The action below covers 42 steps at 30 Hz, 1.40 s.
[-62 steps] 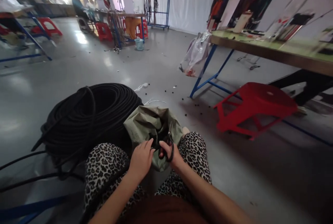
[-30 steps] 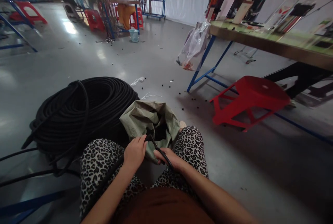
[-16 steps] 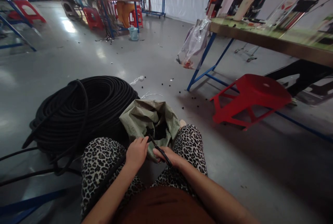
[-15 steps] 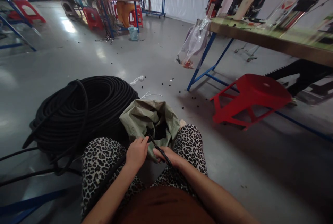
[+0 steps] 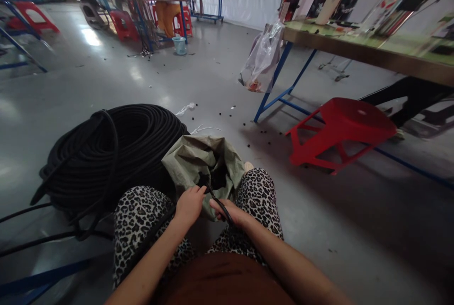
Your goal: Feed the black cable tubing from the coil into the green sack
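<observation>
My left hand (image 5: pixel 190 204) is closed around a black cord (image 5: pixel 151 236), which runs back over my left thigh. In my right hand (image 5: pixel 230 211) are black-handled scissors (image 5: pixel 222 207), gripped with their blades pointing toward the left fingertips. Whether the blades touch the cord is too small to tell. Both hands are over the near rim of an olive-green sack (image 5: pixel 182 153), held between my knees, with dark pieces inside. A large coil of black cord (image 5: pixel 80 158) lies on the floor to the left of the sack.
A red plastic stool (image 5: pixel 349 118) stands at the right beside a worktable (image 5: pixel 358 52) with blue legs. From the table's corner hangs a clear plastic bag (image 5: pixel 260 61). Small black bits are scattered over the floor. Farther back are a light blue bucket (image 5: pixel 179 46) and more red stools (image 5: pixel 122 25).
Both hands stay over the sack with only a slight shift. The scissor blades look closer together and the left fingertips sit slightly farther right. The view has turned a little.
</observation>
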### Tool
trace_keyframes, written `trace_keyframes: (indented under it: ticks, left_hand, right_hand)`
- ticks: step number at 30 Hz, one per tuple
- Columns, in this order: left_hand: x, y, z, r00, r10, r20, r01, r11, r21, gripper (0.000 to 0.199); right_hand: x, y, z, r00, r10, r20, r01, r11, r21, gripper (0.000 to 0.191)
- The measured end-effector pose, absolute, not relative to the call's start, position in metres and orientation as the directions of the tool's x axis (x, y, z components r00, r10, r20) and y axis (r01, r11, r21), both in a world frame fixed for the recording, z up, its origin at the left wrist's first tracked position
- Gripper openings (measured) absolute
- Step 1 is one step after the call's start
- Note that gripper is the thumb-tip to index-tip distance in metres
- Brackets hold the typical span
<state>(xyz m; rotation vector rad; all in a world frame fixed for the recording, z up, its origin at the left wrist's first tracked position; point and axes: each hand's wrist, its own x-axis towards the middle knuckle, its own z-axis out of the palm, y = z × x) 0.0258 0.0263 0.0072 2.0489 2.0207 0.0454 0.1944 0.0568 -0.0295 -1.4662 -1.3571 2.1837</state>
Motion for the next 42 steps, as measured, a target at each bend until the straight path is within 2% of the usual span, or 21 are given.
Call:
trace_keyframes:
  ticks: [4,10,15,27,33,42]
  left_hand:
    - [0.026,0.029,0.005,0.002,0.988,-0.154,0.971,0.035,0.235,0.033]
    - [0.027,0.036,0.006,-0.034,0.981,-0.193,0.963,0.083,0.256,0.037]
    - [0.028,0.041,0.007,-0.016,0.982,-0.187,0.966,0.063,0.25,0.035]
    - [0.033,0.059,-0.005,0.049,0.94,-0.338,0.98,0.021,0.2,0.035]
    - [0.033,0.065,-0.009,0.08,0.917,-0.39,0.984,-0.01,0.179,0.032]
    - [0.028,0.07,-0.015,0.089,0.898,-0.431,0.987,-0.02,0.162,0.034]
  right_hand:
    - [0.192,0.056,-0.042,-0.44,0.596,-0.672,0.361,-0.567,-0.74,0.056]
    - [0.193,0.058,-0.062,-0.39,0.673,-0.629,0.38,-0.505,-0.775,0.057]
    - [0.193,0.057,-0.06,-0.359,0.714,-0.601,0.41,-0.458,-0.789,0.058]
    - [0.193,0.053,-0.072,-0.219,0.704,-0.676,0.549,-0.484,-0.681,0.053]
    - [0.195,0.055,-0.071,-0.25,0.701,-0.667,0.595,-0.432,-0.677,0.052]
    - [0.195,0.052,-0.078,-0.222,0.642,-0.733,0.593,-0.508,-0.625,0.053]
